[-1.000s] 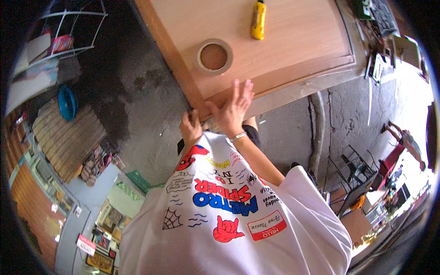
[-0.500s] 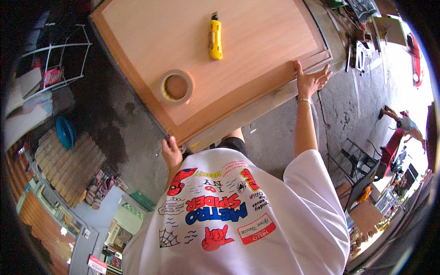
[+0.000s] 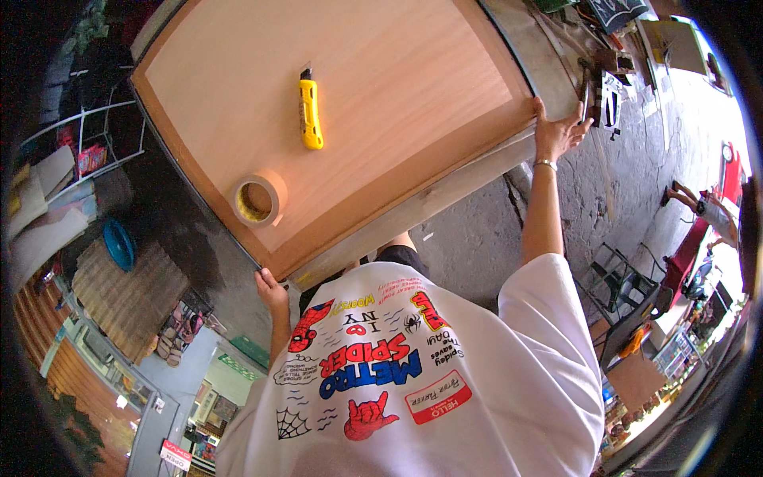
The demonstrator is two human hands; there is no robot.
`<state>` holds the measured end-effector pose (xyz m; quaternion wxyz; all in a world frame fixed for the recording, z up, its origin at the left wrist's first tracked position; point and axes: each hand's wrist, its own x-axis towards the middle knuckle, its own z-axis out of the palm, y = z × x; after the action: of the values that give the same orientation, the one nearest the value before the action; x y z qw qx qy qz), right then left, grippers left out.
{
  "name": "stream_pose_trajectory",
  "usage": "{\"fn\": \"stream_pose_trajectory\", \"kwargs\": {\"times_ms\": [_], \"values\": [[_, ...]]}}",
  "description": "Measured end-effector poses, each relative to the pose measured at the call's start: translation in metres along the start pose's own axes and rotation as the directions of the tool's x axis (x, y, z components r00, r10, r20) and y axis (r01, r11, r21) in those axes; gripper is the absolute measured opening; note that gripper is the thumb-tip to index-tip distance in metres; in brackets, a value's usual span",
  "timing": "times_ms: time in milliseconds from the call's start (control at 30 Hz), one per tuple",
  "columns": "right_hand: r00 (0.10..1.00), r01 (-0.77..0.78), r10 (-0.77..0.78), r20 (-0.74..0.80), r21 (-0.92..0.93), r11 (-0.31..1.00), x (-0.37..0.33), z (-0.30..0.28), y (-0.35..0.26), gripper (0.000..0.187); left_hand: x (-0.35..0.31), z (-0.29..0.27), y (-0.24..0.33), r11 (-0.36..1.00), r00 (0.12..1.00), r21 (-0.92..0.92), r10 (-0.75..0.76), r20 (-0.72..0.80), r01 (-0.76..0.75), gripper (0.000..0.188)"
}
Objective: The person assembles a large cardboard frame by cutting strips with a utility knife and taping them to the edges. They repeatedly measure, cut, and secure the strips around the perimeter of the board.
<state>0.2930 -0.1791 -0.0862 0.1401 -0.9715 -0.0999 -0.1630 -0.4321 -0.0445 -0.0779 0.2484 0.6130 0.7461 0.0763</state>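
Observation:
A large flat wooden panel (image 3: 381, 119) with a darker brown border and a dark edge lies in front of me. My left hand (image 3: 273, 291) is closed on its near left corner, thumb at the edge. At the near right corner is my right hand (image 3: 560, 131); its thumb touches the edge and its fingers stretch outward, apart. On the panel lies a yellow utility knife (image 3: 311, 113), blade end pointing away from me. A roll of tape (image 3: 274, 197) rests nearer the left corner.
Under the panel shows a pale wooden support (image 3: 421, 203). Tools and scraps lie beyond the right corner, near a metal piece (image 3: 609, 99). A blue basin (image 3: 119, 244) and a white rack (image 3: 83, 131) stand left. A person (image 3: 711, 213) is far right.
The panel, with knife and tape roll, appears farther left and nearer to me. My left hand has moved with its corner. My right hand has shifted slightly right; the view has turned somewhat.

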Motion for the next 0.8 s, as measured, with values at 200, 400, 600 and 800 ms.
{"fn": "stream_pose_trajectory", "kwargs": {"times_ms": [200, 400, 600, 800], "values": [[0.909, 0.387, -0.393, 0.139, 0.068, 0.92, -0.054, -0.034, -0.007, 0.054, -0.009, -0.007, -0.014, 0.939, 0.992, -0.322, -0.098, 0.084, 0.12, 0.043], [0.818, 0.509, -0.523, 0.239, 0.121, 0.852, -0.023, -0.044, -0.001, 0.052, -0.014, -0.005, 0.011, 0.982, 0.995, -0.16, -0.099, 0.026, 0.102, 0.048], [0.736, 0.616, -0.574, 0.359, -0.004, 0.788, -0.033, -0.036, -0.003, 0.055, -0.011, 0.009, 0.009, 0.996, 0.991, 0.084, -0.029, -0.128, 0.04, 0.053], [0.674, 0.554, -0.624, 0.396, 0.288, 0.781, -0.159, -0.08, -0.055, 0.06, -0.01, 0.018, 0.016, 0.995, 0.975, 0.069, -0.053, -0.218, 0.07, 0.056]]}}
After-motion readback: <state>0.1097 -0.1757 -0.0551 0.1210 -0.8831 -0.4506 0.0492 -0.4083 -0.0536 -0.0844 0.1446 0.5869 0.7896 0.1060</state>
